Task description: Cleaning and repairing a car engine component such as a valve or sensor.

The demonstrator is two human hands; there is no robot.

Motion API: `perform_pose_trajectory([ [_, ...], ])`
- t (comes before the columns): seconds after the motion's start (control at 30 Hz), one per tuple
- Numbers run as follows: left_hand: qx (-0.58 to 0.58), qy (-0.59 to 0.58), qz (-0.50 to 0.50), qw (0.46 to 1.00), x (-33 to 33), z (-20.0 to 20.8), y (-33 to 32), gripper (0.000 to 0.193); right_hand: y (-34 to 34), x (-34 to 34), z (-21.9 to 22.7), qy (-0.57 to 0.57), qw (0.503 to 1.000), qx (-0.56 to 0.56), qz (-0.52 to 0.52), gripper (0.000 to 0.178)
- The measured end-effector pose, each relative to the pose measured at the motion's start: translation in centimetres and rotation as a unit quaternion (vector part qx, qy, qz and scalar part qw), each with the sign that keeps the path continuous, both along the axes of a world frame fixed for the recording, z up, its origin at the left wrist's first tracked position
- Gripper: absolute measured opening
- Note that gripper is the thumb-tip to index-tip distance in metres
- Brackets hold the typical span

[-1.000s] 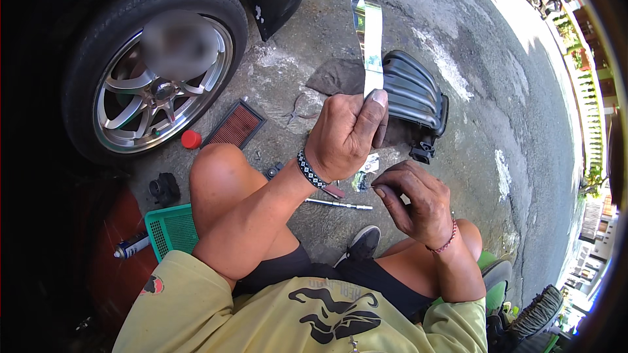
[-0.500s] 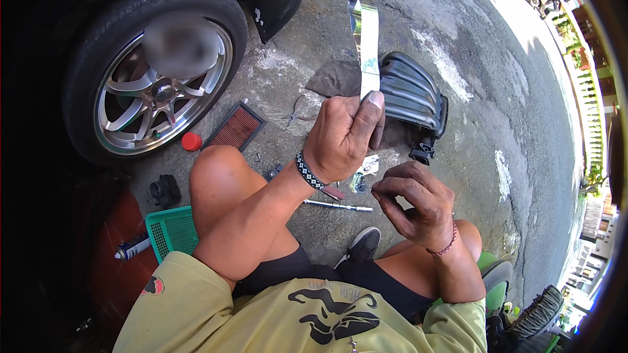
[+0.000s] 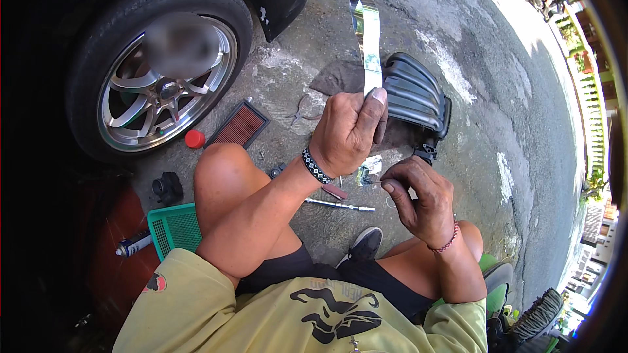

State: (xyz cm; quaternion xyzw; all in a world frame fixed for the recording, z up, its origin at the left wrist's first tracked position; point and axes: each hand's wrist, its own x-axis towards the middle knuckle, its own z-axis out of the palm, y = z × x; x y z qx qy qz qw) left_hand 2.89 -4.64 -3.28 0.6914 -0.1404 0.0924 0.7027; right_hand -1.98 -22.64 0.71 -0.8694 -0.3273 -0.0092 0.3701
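My left hand (image 3: pixel 347 132) is raised in front of me, closed, with its thumb and fingers pinching the lower end of a shiny silver strip (image 3: pixel 371 42). The strip stands upright, and its top end curls over to the left. Lower and to the right, my right hand (image 3: pixel 422 197) is closed in a pinch, fingers curled. A very thin line shows by its fingertips, too fine to name. Beyond both hands a black ribbed plastic engine part (image 3: pixel 418 95) lies on a dark cloth (image 3: pixel 338 77).
Left stands a car wheel (image 3: pixel 169 91). Near it lie a red-framed panel air filter (image 3: pixel 241 125), a red cap (image 3: pixel 195 138), a black part (image 3: pixel 167 187), a green basket (image 3: pixel 173 229) and a spray can (image 3: pixel 134 244). Pliers (image 3: pixel 305 110) and a metal extension bar (image 3: pixel 340 205) rest on the concrete.
My right hand has turned a little, its thumb now showing more from the front. My left hand still holds the strip upright, shifted slightly to the right in view.
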Motion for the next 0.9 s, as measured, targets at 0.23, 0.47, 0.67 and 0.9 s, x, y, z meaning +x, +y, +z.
perform_pose_trajectory([
  [0.23, 0.017, -0.005, 0.002, 1.0, 0.04, -0.19, -0.04, 0.055, 0.31, -0.26, -0.01, 0.027, 0.999, 0.014, -0.015, 0.018],
  [0.47, -0.001, 0.004, 0.001, 1.0, 0.12, -0.24, -0.24, 0.055, 0.13, -0.21, -0.12, -0.03, 0.999, 0.023, 0.0, 0.022],
  [0.67, 0.004, 0.018, -0.011, 1.0, 0.07, -0.17, -0.18, 0.055, -0.06, -0.07, -0.25, -0.039, 0.998, 0.043, -0.011, 0.022],
  [0.9, -0.004, 0.008, -0.006, 1.0, 0.15, -0.22, -0.12, 0.056, -0.35, 0.04, -0.36, -0.018, 0.999, 0.03, 0.003, 0.017],
])
